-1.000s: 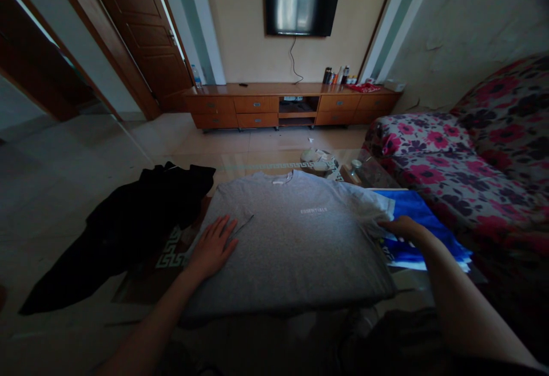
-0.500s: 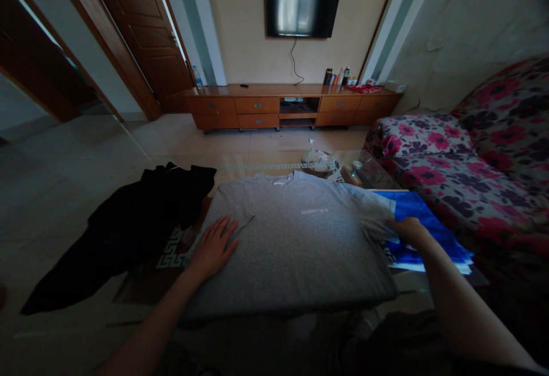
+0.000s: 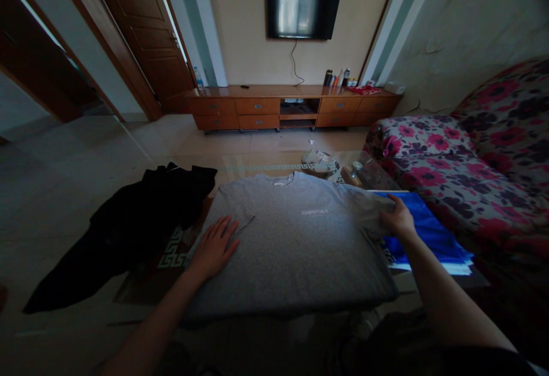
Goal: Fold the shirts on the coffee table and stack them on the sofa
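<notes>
A grey T-shirt (image 3: 291, 250) with small chest lettering lies spread face up on a glass-topped table, its collar at the far side. My left hand (image 3: 215, 248) rests flat on the shirt's left part, by the left sleeve, fingers outstretched and holding nothing. At the other side, my right hand (image 3: 400, 217) has the end of the right sleeve between thumb and fingers. A blue and white packet or folded sheet (image 3: 422, 224) lies under and beyond that hand. Black clothing (image 3: 132, 233) is heaped to the left of the shirt.
The glass table (image 3: 381, 171) carries a small jar-like item (image 3: 355, 167) at its far right. A sofa with a flowered cover (image 3: 454, 175) stands on the right. A low wooden cabinet (image 3: 257, 107) with bottles and cans runs along the far wall beneath a television (image 3: 304, 5).
My right hand has moved slightly left and up, bringing the sleeve end inward, so the sleeve is less stretched out. My left hand has stayed in place.
</notes>
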Motion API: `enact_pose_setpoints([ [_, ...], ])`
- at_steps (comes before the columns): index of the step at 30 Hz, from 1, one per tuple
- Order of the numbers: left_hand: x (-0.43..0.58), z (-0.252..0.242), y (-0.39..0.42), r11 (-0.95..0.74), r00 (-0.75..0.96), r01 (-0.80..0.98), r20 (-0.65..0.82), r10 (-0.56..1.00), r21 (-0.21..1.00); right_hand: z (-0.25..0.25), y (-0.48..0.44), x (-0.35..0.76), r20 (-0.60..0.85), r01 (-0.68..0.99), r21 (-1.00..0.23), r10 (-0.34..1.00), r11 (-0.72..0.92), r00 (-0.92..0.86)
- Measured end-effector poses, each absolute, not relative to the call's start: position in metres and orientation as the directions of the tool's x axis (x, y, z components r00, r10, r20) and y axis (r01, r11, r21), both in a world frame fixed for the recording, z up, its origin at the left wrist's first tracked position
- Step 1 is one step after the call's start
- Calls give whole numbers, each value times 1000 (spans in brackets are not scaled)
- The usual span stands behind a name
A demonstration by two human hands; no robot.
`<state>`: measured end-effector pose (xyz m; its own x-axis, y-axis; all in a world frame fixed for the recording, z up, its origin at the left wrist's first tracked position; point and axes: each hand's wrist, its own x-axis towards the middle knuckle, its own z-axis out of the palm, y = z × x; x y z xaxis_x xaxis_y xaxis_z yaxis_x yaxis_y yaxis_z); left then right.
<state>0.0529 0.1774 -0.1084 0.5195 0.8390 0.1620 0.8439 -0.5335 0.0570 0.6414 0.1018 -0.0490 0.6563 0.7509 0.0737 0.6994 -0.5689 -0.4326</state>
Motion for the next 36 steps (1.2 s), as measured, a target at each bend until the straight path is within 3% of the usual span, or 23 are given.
enact_pose_setpoints([
  [2, 53, -109, 177, -536, 523, 843, 158, 838, 54, -46, 105, 626, 195, 808, -378, 815, -451, 546],
  [5, 52, -110, 177, -538, 525, 842, 162, 836, 48, -49, 105, 590, 338, 973, -176, 919, -148, 201],
  [8, 52, -111, 178, -537, 524, 842, 169, 835, 43, -61, 103, 552, 214, 997, 47, 974, 63, -71],
  [11, 52, -110, 178, -538, 525, 842, 164, 835, 45, -76, 101, 528, 56, 980, 145, 988, 137, -147],
  [36, 53, -108, 177, -529, 519, 847, 142, 843, 47, -90, 97, 520, 15, 961, 106, 966, 257, -260],
])
